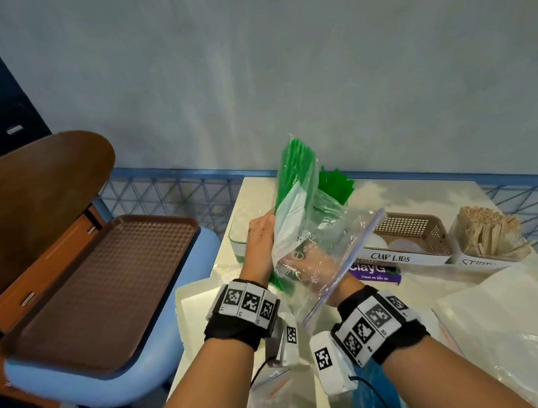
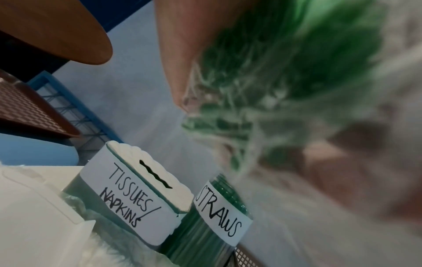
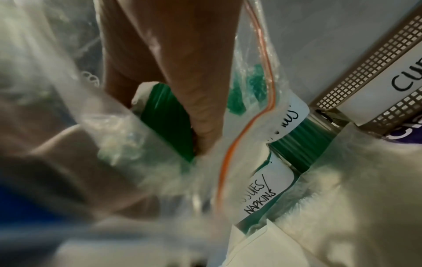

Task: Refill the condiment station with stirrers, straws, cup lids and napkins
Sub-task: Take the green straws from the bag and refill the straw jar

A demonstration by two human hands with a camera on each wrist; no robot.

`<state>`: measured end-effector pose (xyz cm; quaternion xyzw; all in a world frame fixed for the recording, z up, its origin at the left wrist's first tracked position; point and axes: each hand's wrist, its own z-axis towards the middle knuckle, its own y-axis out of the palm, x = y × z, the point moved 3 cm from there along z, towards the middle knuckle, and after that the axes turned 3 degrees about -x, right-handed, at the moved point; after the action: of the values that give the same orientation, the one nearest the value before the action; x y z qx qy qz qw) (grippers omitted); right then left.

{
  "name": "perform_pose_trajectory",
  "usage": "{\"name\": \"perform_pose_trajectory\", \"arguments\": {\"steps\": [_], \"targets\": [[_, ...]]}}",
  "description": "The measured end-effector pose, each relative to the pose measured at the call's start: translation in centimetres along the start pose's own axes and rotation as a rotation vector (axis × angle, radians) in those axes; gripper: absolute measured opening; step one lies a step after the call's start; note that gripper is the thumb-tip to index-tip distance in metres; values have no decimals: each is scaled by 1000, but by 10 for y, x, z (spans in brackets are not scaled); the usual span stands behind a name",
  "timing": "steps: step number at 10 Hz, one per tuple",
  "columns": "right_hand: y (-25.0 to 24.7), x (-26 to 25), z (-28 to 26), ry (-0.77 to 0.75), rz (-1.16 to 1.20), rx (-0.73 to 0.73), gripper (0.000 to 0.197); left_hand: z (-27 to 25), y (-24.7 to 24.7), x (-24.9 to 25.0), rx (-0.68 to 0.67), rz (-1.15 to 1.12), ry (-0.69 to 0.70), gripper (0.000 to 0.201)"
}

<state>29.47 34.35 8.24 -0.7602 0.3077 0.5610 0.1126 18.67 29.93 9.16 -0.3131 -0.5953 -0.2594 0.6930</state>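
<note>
A clear zip bag [image 1: 326,247] with a bundle of green straws [image 1: 297,169] is held upright over the table. My left hand [image 1: 260,236] grips the bag from outside on its left side; a finger [image 2: 182,54] of this hand presses on the plastic. My right hand [image 1: 314,264] is inside the bag's mouth, and its fingers [image 3: 194,90] curl round the lower end of the straws [image 3: 169,122]. Just behind stands the glass labelled STRAWS [image 2: 223,216] with green straws [image 1: 336,182] in it. Beside it is the TISSUES/NAPKINS holder [image 2: 137,198].
A brown mesh basket [image 1: 411,231] labelled CUP LIDS and a box of wooden stirrers [image 1: 488,231] stand at the right. A purple pack [image 1: 376,272] lies in front of the basket. Loose plastic bags [image 1: 512,329] cover the near table. A brown tray [image 1: 100,281] rests on a blue chair at left.
</note>
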Motion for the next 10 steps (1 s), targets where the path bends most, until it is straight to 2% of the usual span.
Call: {"name": "perform_pose_trajectory", "arguments": {"steps": [1, 2, 3, 5, 6, 7, 8, 9, 10], "targets": [[-3, -11, -3, -93, 137, 70, 39, 3, 4, -2, -16, 94, 17, 36], [-8, -17, 5, -153, 170, 144, 22, -1, 6, -7, -114, -21, -100, 29], [-18, -21, 8, -117, 217, 204, 6, -3, 5, -14, -120, -152, -185, 17], [-24, -10, 10, -74, 230, 269, 69, 5, -1, -13, 56, -180, -108, 16], [-26, -9, 11, -80, 172, 313, 67, 6, -1, -13, 38, -91, -75, 23], [-26, -12, 11, -64, -24, 316, 79, 5, 1, -9, -10, 64, 4, 10], [-20, -15, 11, -30, -23, 245, 74, 2, 3, -5, -68, 198, 68, 6], [-19, -15, 13, 43, 23, 181, 49, 1, 10, -2, -140, 380, 102, 12], [-23, -9, 13, 88, 184, 198, 36, 0, 18, 1, -208, 549, 124, 21]]}}
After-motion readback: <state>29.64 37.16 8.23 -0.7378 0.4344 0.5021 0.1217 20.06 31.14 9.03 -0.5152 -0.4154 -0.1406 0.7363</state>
